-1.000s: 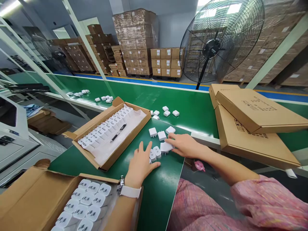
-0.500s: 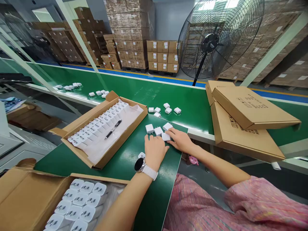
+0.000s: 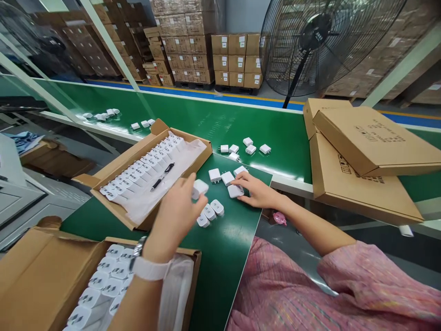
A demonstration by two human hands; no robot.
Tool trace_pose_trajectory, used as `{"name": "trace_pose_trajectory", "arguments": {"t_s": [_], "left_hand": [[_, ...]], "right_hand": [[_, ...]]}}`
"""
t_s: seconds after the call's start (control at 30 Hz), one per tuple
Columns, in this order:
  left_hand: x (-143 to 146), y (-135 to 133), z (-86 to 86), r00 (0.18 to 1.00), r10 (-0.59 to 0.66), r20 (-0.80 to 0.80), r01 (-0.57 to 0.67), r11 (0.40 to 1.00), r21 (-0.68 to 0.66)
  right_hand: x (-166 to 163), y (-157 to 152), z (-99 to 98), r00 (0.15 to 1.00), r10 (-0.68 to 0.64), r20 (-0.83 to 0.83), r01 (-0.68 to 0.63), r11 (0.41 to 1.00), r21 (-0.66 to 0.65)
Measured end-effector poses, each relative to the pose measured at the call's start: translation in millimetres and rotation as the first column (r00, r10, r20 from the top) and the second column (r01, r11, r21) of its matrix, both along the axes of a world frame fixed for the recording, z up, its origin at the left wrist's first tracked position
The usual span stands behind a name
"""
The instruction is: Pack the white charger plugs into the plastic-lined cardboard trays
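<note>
My left hand (image 3: pixel 177 216) is raised over the green work board (image 3: pixel 220 257) and pinches a white charger plug (image 3: pixel 199 188) between thumb and fingers. Just right of it lie three more white plugs (image 3: pixel 210 213) on the board. My right hand (image 3: pixel 257 191) rests flat on the board, its fingertips on another white plug (image 3: pixel 235 191), with two plugs (image 3: pixel 220 176) just beyond. An open cardboard tray (image 3: pixel 151 177) to the left holds a row of white plugs and a black pen (image 3: pixel 161 175).
A cardboard box (image 3: pixel 51 276) full of white plugs sits at the near left. Loose plugs (image 3: pixel 246 147) lie on the green conveyor belt (image 3: pixel 206 124) behind. Flat cartons (image 3: pixel 361 156) are stacked at the right. A large fan (image 3: pixel 320 41) and pallets of boxes stand beyond.
My left hand has lifted a plug from the cluster and drawn back left toward the tray. My right hand stays on the plugs. The view has dropped slightly.
</note>
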State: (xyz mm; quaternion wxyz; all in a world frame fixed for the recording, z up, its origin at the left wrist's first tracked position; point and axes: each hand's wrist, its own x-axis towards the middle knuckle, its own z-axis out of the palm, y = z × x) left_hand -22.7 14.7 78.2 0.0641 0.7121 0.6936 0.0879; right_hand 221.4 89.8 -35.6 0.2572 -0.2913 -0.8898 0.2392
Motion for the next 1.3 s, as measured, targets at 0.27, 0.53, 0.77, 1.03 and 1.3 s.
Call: {"name": "trace_pose_trajectory", "arguments": {"t_s": [0.27,0.53,0.77,1.03,1.3], "left_hand": [[-31,-30,-27.4,0.997,-0.015,-0.08,-0.025,0.879,-0.476],[-7,-42,-47.2,0.985,0.044,-0.165,-0.106,0.916,-0.388],[37,-34,-63.6,0.953,0.045,-0.301,-0.116,0.968,-0.224],[-5,-21,-53.3,0.912,0.179,0.37,-0.04,0.935,-0.354],[-58,-61,-18.0,0.185,0.508,0.841,-0.049,0.86,-0.508]], "right_hand": [[-2,-5,23.1,0.978,0.169,0.119,-0.164,0.985,-0.045],[38,-14,-12.6,0.991,-0.089,0.099,0.086,0.995,0.043],[-37,-18,-17.9,0.948,-0.29,-0.132,0.258,0.943,-0.212],[-39,-20,-19.6,0.962,-0.164,-0.217,0.112,0.966,-0.235],[-37,-19,-17.2,0.974,0.224,-0.034,-0.227,0.956,-0.189]]}}
